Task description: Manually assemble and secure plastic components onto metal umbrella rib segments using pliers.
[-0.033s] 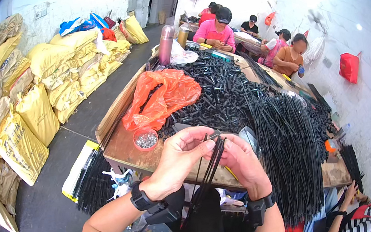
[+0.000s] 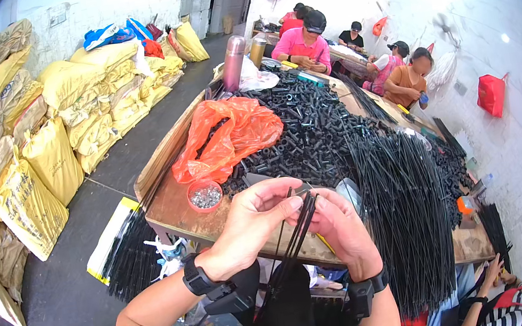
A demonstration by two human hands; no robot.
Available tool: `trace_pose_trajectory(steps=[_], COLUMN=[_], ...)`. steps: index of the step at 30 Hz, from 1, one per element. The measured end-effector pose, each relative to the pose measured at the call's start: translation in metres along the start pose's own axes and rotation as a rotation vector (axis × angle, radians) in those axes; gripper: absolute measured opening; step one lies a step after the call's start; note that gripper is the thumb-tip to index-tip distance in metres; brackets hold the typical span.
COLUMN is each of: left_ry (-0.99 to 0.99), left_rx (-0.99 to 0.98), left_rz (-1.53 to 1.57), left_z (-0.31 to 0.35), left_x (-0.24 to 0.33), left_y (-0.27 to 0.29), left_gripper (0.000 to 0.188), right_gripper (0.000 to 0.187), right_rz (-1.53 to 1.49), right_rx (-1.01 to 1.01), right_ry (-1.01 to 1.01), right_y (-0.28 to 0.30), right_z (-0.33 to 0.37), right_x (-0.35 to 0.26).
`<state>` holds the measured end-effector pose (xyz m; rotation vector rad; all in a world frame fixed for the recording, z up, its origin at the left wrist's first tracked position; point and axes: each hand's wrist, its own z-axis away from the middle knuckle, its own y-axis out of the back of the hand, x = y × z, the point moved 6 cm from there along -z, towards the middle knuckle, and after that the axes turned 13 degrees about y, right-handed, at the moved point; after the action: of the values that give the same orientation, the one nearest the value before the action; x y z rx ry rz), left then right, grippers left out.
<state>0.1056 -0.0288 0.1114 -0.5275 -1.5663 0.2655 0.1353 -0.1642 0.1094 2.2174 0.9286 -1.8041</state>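
Note:
My left hand (image 2: pixel 256 212) and my right hand (image 2: pixel 342 219) meet over the near edge of the wooden table (image 2: pixel 177 210). Thumb and forefinger of the left hand pinch the top of one thin black rod (image 2: pixel 280 239). A small bunch of thin black rods (image 2: pixel 299 237) hangs down from the right hand, gripped near the upper ends. The fingertips almost touch, and any tiny part between them is too small to make out. Just beyond the left hand stands a small red bowl (image 2: pixel 192 188) of shiny metal bits (image 2: pixel 206 197).
Black tubular parts (image 2: pixel 310 128) are heaped beyond my hands, beside an orange plastic bag (image 2: pixel 224 143). Long black rods (image 2: pixel 408 222) drape over the table's right side. A pink flask (image 2: pixel 234 64) stands farther back. Yellow sacks (image 2: pixel 47 158) line the left; co-workers (image 2: pixel 303 45) sit around.

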Motion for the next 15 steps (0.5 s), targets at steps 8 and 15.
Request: trace_pose_trajectory(steps=[8,15], left_ry=[0.091,0.083], left_rx=[-0.012,-0.095], left_rz=[-0.218,-0.250], left_z=[-0.004,0.000], left_x=[0.007,0.015], left_y=[-0.002,0.002], left_gripper=[0.018,0.016], right_gripper=[0.027,0.026], right_rz=[0.083,-0.067], right_rx=[-0.023,-0.025], right_ry=[0.028,0.083], right_y=[0.009,0.006], right_z=[0.003,0.003], right_x=[0.001,0.007])
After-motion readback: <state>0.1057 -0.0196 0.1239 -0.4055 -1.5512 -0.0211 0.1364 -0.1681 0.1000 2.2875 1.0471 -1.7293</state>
